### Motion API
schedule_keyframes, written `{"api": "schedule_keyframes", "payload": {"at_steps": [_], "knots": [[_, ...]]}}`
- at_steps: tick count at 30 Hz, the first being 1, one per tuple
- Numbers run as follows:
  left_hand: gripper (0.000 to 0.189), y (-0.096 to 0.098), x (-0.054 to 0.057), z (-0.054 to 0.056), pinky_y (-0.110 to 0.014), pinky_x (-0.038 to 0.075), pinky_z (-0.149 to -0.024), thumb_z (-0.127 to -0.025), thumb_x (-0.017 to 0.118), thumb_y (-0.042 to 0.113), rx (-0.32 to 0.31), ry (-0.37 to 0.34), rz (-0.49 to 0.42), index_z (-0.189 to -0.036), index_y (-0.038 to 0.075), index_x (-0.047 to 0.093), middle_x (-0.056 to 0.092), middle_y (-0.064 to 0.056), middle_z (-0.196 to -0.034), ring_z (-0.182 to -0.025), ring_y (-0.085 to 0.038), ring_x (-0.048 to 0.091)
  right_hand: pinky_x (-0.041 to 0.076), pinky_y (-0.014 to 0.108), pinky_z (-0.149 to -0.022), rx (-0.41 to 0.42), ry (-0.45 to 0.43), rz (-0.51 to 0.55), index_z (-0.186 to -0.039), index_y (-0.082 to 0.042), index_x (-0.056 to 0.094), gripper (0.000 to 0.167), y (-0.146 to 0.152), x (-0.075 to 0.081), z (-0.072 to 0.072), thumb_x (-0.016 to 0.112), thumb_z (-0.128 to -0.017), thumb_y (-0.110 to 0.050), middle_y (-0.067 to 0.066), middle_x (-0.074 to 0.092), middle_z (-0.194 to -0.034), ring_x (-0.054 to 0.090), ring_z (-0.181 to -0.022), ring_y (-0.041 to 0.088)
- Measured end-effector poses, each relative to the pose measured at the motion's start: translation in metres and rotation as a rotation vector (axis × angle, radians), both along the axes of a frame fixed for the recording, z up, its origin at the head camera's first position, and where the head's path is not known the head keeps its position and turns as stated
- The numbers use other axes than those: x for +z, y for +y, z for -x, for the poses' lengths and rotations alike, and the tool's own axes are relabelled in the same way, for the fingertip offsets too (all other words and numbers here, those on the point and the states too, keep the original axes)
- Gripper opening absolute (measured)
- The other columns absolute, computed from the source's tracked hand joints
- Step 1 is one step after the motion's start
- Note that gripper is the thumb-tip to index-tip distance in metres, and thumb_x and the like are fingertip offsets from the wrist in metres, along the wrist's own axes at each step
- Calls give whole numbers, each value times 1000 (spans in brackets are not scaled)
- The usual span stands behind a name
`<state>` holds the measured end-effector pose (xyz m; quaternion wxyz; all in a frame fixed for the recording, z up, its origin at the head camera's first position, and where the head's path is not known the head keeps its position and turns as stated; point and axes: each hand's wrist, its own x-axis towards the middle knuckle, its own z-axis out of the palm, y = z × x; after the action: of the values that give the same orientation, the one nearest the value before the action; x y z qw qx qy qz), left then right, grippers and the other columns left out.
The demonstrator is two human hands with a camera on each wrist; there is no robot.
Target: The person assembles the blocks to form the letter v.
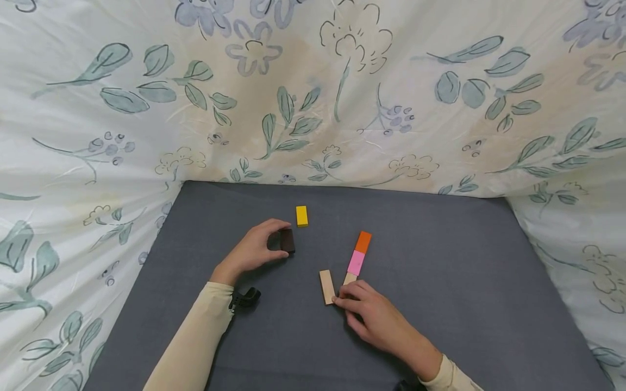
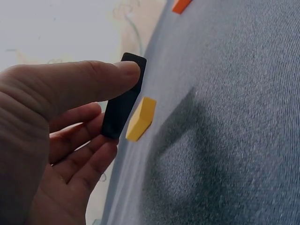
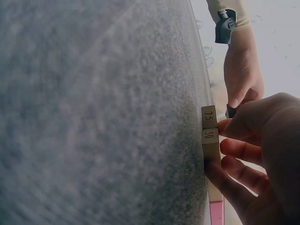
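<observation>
My left hand (image 1: 255, 247) pinches a dark brown block (image 1: 287, 241) between thumb and fingers; the left wrist view shows the dark block (image 2: 123, 101) lifted above the cloth. My right hand (image 1: 376, 317) curls its thumb and fingers round a plain wooden block (image 1: 350, 278) at the near end of a row, partly hidden under the fingers. Beyond it in line lie a pink block (image 1: 356, 263) and an orange block (image 1: 363, 242). Just left of the thumb is another wooden block (image 1: 326, 287). In the right wrist view, two wooden block ends read 75 (image 3: 209, 116) and 50 (image 3: 209, 135).
A yellow block (image 1: 301, 216) stands at the far side, beyond the left hand. Dark grey cloth (image 1: 464, 282) covers the table. White flowered fabric (image 1: 303, 98) hangs along the back and sides. A black wrist mount (image 1: 246, 298) projects from the left cuff.
</observation>
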<state>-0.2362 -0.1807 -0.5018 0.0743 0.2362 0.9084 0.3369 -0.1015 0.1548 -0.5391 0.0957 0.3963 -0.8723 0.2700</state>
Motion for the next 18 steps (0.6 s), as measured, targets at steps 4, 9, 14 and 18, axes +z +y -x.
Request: {"api": "schedule_keyframes", "payload": {"at_steps": [4,9,14,18], "knots": [[73,3,-1,-1,-51,51,-111,-89,93,16,-14,2,-14,-153,6,60,59,-12,-151,-132,-32,61,58,34,-89,-7,-9,-4,-119,-10,84,31,0,0,0,77,-91,0,-6,64,-118,57,-111,13],[73,9,-1,-2,-52,51,-111,-89,94,16,-28,-4,-30,-153,5,60,61,-12,-149,-131,-32,61,58,36,-89,-9,-6,-10,-119,-10,84,31,0,0,0,77,-91,-1,-5,64,-117,57,-111,13],[73,15,0,-3,-52,50,-112,-90,93,18,-35,-13,-11,-153,6,60,61,-11,-149,-133,-32,60,58,36,-90,-3,4,-22,-119,-9,84,31,0,0,1,76,-90,-1,-5,64,-118,57,-111,14],[73,19,-1,-3,-51,50,-113,-89,94,19,-38,-12,-5,-153,6,60,61,-11,-149,-133,-30,60,58,36,-91,2,10,-25,-120,-10,84,32,-1,1,1,77,-90,-1,-5,64,-118,57,-111,13]]}}
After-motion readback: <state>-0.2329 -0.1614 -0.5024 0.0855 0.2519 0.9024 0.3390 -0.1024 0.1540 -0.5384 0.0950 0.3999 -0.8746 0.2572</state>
